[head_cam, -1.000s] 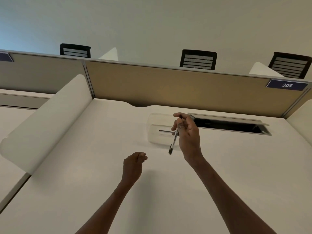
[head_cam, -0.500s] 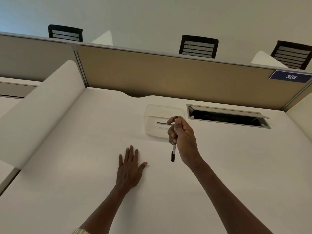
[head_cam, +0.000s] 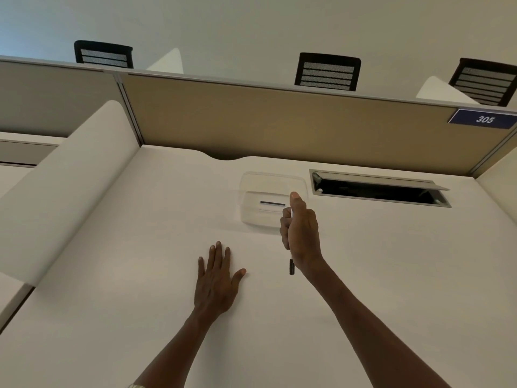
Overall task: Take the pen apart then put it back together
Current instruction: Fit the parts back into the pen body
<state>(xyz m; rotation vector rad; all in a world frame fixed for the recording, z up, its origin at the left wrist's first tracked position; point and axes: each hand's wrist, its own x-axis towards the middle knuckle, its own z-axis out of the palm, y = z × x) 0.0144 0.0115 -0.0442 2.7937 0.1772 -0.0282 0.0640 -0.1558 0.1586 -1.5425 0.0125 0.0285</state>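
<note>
My right hand [head_cam: 302,233] is closed in a fist around the pen [head_cam: 291,266], held upright above the white desk [head_cam: 112,275]. Only the pen's dark lower end shows below the fist; the rest is hidden by the fingers. My thumb points up over the top. My left hand [head_cam: 216,278] lies flat on the desk with fingers spread, holding nothing, a short way left of the pen. Just beyond my right hand stands a clear plastic tray [head_cam: 251,219] with a thin dark pen part [head_cam: 272,203] lying in it.
An open cable slot [head_cam: 377,189] with a raised lid sits at the back right of the desk. A tan partition [head_cam: 279,127] closes the back, with a blue 305 sign [head_cam: 482,119]. A white curved divider [head_cam: 70,186] borders the left side. Chair backs show beyond the partition.
My left hand went from loosely curled in the air to flat on the desk. My right hand turned the pen from slanted to upright, wrapped it into a fist and lowered it slightly.
</note>
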